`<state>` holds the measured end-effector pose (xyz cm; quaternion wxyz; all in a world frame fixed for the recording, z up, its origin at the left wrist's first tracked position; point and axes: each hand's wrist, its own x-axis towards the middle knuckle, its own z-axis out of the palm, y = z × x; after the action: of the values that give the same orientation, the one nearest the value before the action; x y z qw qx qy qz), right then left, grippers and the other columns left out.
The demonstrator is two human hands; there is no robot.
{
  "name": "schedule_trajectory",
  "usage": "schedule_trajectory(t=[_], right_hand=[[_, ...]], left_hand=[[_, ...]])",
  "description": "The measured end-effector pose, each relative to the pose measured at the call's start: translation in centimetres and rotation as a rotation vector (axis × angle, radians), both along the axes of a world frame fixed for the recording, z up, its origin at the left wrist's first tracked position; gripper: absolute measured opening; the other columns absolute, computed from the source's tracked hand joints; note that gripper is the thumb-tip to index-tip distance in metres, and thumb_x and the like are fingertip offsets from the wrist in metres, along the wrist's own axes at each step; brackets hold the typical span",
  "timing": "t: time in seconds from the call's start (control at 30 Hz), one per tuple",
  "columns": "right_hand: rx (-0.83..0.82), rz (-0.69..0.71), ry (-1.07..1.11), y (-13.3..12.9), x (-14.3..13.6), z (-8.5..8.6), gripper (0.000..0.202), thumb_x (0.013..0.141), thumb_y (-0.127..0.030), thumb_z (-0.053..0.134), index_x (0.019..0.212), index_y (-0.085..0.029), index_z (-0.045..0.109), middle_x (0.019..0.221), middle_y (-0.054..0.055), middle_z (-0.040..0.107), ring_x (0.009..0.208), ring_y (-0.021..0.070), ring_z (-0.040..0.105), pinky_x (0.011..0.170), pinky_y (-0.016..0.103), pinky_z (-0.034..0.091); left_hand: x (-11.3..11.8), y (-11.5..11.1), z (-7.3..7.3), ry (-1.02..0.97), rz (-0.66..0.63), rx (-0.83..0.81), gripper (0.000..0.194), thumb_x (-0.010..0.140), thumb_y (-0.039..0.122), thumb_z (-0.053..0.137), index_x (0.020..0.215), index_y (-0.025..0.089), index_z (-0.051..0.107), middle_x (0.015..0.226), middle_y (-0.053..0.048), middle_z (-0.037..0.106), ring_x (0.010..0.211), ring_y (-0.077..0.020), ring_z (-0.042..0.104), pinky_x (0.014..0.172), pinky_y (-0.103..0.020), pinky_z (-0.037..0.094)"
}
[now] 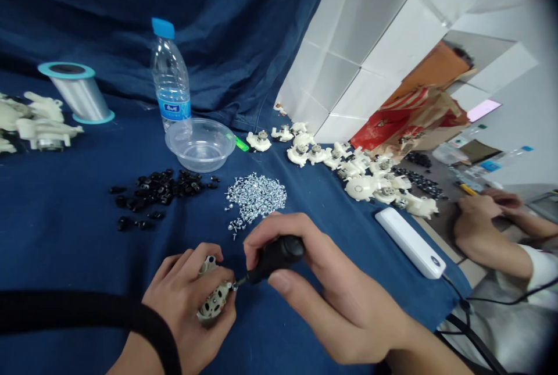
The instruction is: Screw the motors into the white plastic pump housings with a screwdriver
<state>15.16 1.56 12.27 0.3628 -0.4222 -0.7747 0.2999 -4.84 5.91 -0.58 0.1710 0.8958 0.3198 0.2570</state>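
My left hand (187, 299) is wrapped round a small cream-coloured motor housing (214, 300) low in the view. My right hand (335, 293) grips the black handle of a screwdriver (279, 256), its index finger curled over the handle and its thumb below. The screwdriver's tip points left and meets a small screw (235, 286) at the right edge of the housing. Just above the hands lies a pile of silver screws (256, 196) on the blue cloth. Left of it is a pile of small black parts (163, 189).
Behind the piles stand a clear plastic bowl (200, 145), a water bottle (171, 81) and a wire spool (82, 96). More cream housings (361, 186) and a white power bank (410, 242) lie to the right. Another person's hands (483, 209) are at far right.
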Motion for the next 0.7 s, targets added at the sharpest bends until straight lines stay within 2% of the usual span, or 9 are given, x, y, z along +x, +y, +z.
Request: schedule_trajectory(t=[0.07, 0.17, 0.27, 0.37, 0.47, 0.6, 0.7], right_hand=[[0.094, 0.019, 0.024, 0.0, 0.0, -0.5, 0.037, 0.098, -0.004, 0.053, 0.133, -0.015, 0.049, 0.115, 0.008, 0.066, 0.101, 0.0138, 0.064, 0.088, 0.027, 0.055], [0.241, 0.021, 0.069, -0.1, 0.0, -1.3, 0.034, 0.097, -0.002, 0.059, 0.129, -0.014, 0.056, 0.113, 0.009, 0.07, 0.1, 0.0169, 0.065, 0.093, 0.034, 0.056], [0.203, 0.024, 0.044, -0.5, 0.2, -1.4, 0.037, 0.094, -0.006, 0.067, 0.129, -0.012, 0.056, 0.119, 0.011, 0.069, 0.105, 0.0175, 0.065, 0.096, 0.032, 0.056], [0.115, 0.003, 0.035, -1.3, 0.5, -1.2, 0.049, 0.093, 0.0, 0.061, 0.138, -0.016, 0.051, 0.128, 0.01, 0.066, 0.119, 0.0184, 0.062, 0.101, 0.032, 0.055], [0.101, -0.02, 0.035, -2.2, 1.0, -1.3, 0.047, 0.096, 0.001, 0.054, 0.138, -0.02, 0.052, 0.124, 0.009, 0.066, 0.114, 0.0177, 0.065, 0.096, 0.032, 0.057], [0.17, -0.03, -0.05, -2.9, 1.4, -1.9, 0.045, 0.098, -0.006, 0.059, 0.138, -0.024, 0.051, 0.12, 0.008, 0.067, 0.107, 0.0151, 0.068, 0.092, 0.029, 0.057], [0.3, -0.082, -0.124, -3.1, 1.4, -2.2, 0.044, 0.095, -0.008, 0.064, 0.136, -0.021, 0.054, 0.119, 0.009, 0.066, 0.102, 0.0152, 0.069, 0.093, 0.027, 0.056]], left_hand=[[0.0, 0.0, -0.1, -0.009, 0.013, 0.023, 0.013, 0.089, 0.021, 0.054, 0.095, 0.028, 0.064, 0.108, -0.003, 0.065, 0.089, -0.0233, 0.069, 0.076, -0.042, 0.05], [-0.1, 0.0, -0.3, -0.011, 0.015, 0.064, 0.013, 0.088, 0.022, 0.055, 0.095, 0.028, 0.064, 0.104, -0.003, 0.068, 0.088, -0.0238, 0.069, 0.075, -0.042, 0.051], [-0.4, 0.1, -0.4, 0.014, -0.017, 0.104, 0.014, 0.086, 0.023, 0.058, 0.098, 0.028, 0.064, 0.108, -0.003, 0.07, 0.091, -0.0242, 0.071, 0.076, -0.041, 0.054], [-0.5, 0.3, -0.5, 0.076, -0.038, 0.129, 0.015, 0.085, 0.023, 0.057, 0.097, 0.029, 0.065, 0.109, -0.004, 0.071, 0.092, -0.024, 0.073, 0.075, -0.039, 0.057], [-0.4, 0.3, -0.7, 0.088, -0.023, 0.156, 0.018, 0.084, 0.024, 0.056, 0.098, 0.029, 0.067, 0.11, -0.005, 0.07, 0.089, -0.0241, 0.074, 0.074, -0.041, 0.058], [-0.5, 0.3, -1.0, 0.042, -0.033, 0.157, 0.02, 0.08, 0.027, 0.063, 0.1, 0.031, 0.067, 0.11, -0.003, 0.068, 0.086, -0.023, 0.074, 0.072, -0.039, 0.058], [-0.5, 0.2, -1.0, 0.029, 0.008, 0.105, 0.023, 0.081, 0.029, 0.065, 0.104, 0.031, 0.066, 0.112, -0.003, 0.066, 0.088, -0.0237, 0.073, 0.076, -0.042, 0.056]])
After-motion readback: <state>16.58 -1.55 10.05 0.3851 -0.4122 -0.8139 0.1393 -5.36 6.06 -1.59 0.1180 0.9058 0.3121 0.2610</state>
